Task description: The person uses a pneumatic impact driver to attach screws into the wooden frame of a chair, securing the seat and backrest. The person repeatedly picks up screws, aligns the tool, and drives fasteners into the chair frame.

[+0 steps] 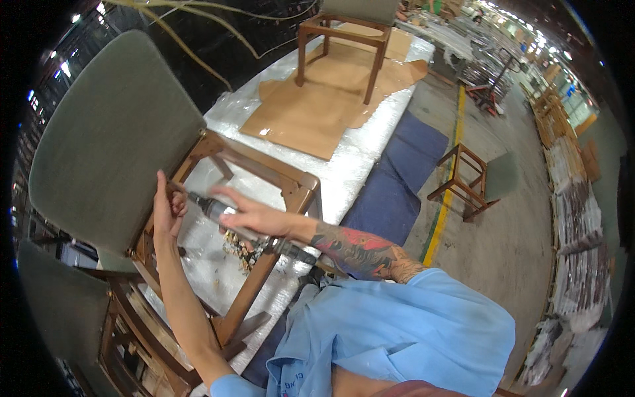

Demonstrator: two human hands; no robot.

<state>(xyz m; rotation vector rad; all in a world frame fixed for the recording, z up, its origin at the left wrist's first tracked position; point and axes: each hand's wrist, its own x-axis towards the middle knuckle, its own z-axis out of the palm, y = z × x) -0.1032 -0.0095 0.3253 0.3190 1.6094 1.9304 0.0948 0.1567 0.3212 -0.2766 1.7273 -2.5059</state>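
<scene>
A wooden chair frame (pixel 254 159) with a grey-green upholstered back (pixel 109 132) stands tilted before me, without a seat in it. My right hand (pixel 254 215) grips a grey and black power screwdriver (pixel 215 208), slightly blurred, its tip pointing left at the lower part of the backrest. By that tip, my left hand (pixel 170 205) has its thumb raised along the backrest and its fingers curled; whatever they pinch is hidden. Beneath the tool, a heap of small screws and fittings (pixel 239 250) lies on the plastic-covered tabletop (pixel 210 248).
Another chair (pixel 344 43) stands on brown cardboard (pixel 311 99) farther along the table. Dark blue cloth (pixel 407 165) hangs at its right edge. A chair (pixel 473 182) is on the floor across the yellow line. More chairs (pixel 66 311) crowd the lower left. Hoses (pixel 192 53) hang behind.
</scene>
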